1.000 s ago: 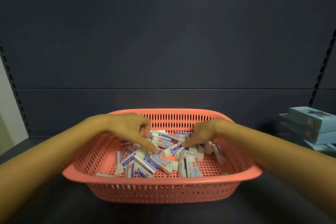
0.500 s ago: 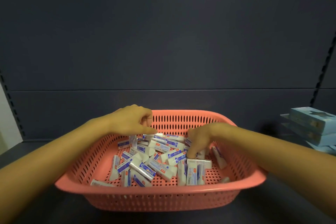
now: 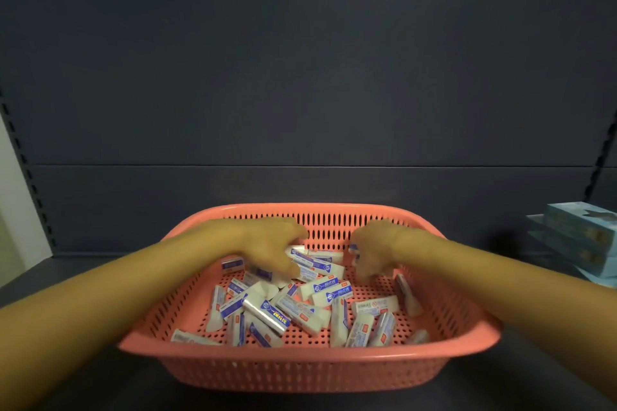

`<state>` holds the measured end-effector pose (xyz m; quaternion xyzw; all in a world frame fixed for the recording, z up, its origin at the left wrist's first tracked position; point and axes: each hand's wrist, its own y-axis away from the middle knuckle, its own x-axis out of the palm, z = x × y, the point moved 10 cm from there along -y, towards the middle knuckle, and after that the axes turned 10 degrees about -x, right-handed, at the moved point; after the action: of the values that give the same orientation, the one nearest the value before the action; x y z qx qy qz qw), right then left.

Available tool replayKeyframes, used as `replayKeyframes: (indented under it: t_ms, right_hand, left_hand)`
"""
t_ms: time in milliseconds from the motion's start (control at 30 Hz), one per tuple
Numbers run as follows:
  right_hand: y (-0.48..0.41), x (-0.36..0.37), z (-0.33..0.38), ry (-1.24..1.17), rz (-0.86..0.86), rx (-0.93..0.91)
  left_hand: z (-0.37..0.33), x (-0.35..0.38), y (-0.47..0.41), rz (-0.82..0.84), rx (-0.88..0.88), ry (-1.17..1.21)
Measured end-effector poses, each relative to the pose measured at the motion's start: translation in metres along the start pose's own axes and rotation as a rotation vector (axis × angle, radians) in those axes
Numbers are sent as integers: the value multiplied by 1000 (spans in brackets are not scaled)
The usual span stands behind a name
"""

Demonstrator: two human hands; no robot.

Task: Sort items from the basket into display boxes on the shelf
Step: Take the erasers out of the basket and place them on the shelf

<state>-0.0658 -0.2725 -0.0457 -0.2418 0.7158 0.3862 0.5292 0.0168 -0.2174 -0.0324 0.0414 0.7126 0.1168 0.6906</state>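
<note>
A salmon-pink perforated basket (image 3: 310, 374) stands on the dark shelf and holds several small white erasers in blue and white sleeves (image 3: 267, 312). Both my hands are inside it, near the back wall. My left hand (image 3: 267, 243) reaches down into the pile, and its thumb and curled fingers close round a white eraser (image 3: 297, 251). My right hand (image 3: 375, 248) is curled over the back right of the pile and grips an eraser whose blue end (image 3: 354, 248) shows at the fingers. Both hands are blurred by motion. Light blue display boxes (image 3: 581, 237) are stacked at the right edge.
The dark back panel (image 3: 300, 77) of the shelf rises behind the basket. Slotted uprights run down at the far left (image 3: 36, 197) and far right (image 3: 597, 173). Dark shelf surface (image 3: 83, 267) lies left of the basket and between the basket and the boxes.
Both hands have shifted toward the back of the basket and closer together. The erasers under them have been stirred about. The view has tilted slightly.
</note>
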Motion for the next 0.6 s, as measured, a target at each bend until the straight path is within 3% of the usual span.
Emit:
replayKeyframes:
  t_ms: [133, 400, 600]
  right_hand:
    - [5, -24, -6, -56, -152, -6]
    - [8, -25, -8, -111, -215, -26]
    - [16, -28, -10, -191, -264, -41]
  left_hand:
    - [-4, 14, -19, 103, -65, -139]
    - [-3, 27, -35, 136, -116, -299]
    - [6, 31, -23, 124, -66, -72]
